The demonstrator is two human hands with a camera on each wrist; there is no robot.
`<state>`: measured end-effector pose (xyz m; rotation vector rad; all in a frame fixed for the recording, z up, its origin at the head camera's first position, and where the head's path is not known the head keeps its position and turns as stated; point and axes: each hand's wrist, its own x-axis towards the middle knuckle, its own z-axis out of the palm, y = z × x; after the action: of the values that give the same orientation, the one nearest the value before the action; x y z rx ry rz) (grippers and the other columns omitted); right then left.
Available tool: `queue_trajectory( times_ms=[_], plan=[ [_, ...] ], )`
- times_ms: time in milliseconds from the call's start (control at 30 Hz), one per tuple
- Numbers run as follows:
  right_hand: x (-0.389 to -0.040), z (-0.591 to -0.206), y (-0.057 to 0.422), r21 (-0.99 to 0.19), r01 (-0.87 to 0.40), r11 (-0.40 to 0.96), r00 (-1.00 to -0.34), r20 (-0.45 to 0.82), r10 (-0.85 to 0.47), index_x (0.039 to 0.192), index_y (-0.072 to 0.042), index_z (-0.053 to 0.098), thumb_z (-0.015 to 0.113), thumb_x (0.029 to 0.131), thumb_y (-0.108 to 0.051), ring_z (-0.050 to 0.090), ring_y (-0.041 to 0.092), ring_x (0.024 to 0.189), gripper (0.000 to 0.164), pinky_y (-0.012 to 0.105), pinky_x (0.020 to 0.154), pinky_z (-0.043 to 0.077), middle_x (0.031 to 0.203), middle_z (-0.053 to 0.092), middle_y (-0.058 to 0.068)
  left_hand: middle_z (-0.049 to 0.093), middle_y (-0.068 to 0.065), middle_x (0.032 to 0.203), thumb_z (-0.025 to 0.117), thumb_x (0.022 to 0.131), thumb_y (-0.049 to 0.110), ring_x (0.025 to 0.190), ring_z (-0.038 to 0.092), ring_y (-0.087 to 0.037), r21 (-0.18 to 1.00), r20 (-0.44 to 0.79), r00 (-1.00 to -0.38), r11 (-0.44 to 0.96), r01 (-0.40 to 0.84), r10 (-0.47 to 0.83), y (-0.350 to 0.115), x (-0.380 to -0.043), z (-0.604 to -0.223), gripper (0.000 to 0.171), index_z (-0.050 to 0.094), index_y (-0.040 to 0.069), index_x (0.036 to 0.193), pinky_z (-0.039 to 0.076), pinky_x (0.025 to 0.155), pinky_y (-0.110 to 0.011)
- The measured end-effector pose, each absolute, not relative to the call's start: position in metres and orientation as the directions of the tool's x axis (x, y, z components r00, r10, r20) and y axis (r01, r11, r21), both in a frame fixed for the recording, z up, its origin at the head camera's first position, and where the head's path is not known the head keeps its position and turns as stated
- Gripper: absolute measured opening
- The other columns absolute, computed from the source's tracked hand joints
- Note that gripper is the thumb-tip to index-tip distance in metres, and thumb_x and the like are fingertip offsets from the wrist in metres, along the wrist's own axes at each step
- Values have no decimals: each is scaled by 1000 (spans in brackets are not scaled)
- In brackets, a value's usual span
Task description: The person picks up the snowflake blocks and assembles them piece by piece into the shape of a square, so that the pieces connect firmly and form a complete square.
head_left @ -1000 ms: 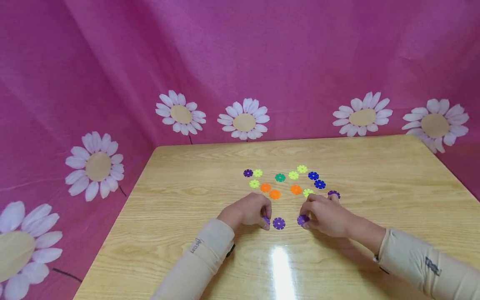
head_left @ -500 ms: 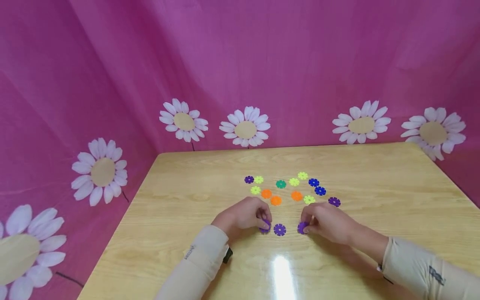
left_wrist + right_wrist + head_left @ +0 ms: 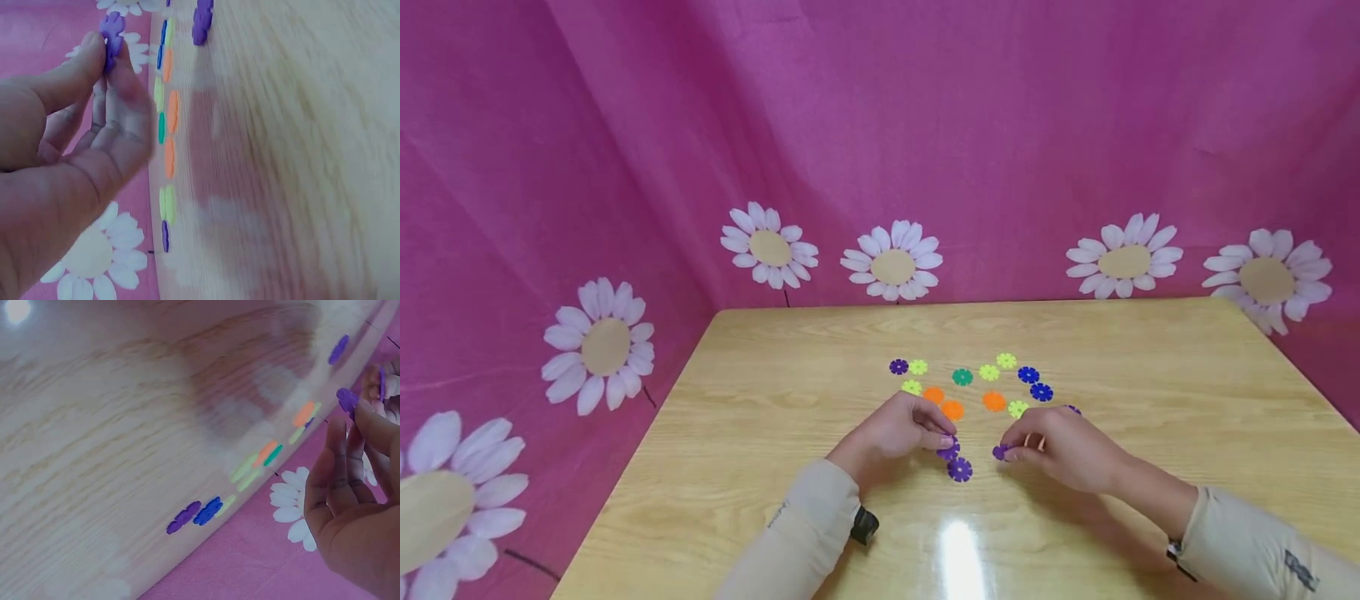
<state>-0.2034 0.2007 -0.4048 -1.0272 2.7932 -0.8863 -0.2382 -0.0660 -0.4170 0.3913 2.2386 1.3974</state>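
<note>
Space separates the left disc (image 3: 950, 452), pinched in my left hand (image 3: 901, 429), from the right disc (image 3: 347, 399), pinched in my right hand (image 3: 1067, 448); a loose disc (image 3: 960, 470) lies nearer my left.

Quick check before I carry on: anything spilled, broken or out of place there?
Nothing stands out. The loose discs appear to lie flat and whole on the table, and the left hand and right hand each pinch a purple disc. The white streak near the front looks like glare, not a spill.
</note>
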Motion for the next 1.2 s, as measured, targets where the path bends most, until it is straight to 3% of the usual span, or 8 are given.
queue_trajectory(
  times_ms=[167,467,767,1200],
  plan=[
    [-201,-407,200,-559,-566,606,-797,181,-577,93,-20,77,74,90,-15,59,-3,74,6,20,63,52,85,72,-14,74,-5,92,72,89,4,80,71,-14,926,-296,-833,353,-131,467,-62,-232,-416,12,77,5,100,60,78,-33],
    [-197,-410,196,-572,-543,615,-825,224,-520,91,-20,77,74,91,-19,61,-5,72,3,20,61,52,84,74,-12,75,-10,100,70,90,0,85,72,-16,949,-306,-834,214,-230,460,-54,-233,-421,16,76,-1,105,60,81,-38],
    [-195,-411,189,-563,-597,571,-796,331,-506,90,-19,78,76,88,-13,65,-4,73,7,20,61,54,83,76,-10,74,-7,98,72,90,6,83,72,-13,949,-311,-830,193,-248,463,-53,-236,-419,17,76,2,106,59,84,-36],
    [-196,-408,185,-628,-567,533,-818,352,-455,89,-18,78,77,87,-10,66,-2,69,9,22,58,54,82,76,-7,74,-8,100,71,91,5,84,73,-13,950,-312,-829,168,-264,465,-56,-240,-417,18,76,2,108,58,87,-38]
  ],
)
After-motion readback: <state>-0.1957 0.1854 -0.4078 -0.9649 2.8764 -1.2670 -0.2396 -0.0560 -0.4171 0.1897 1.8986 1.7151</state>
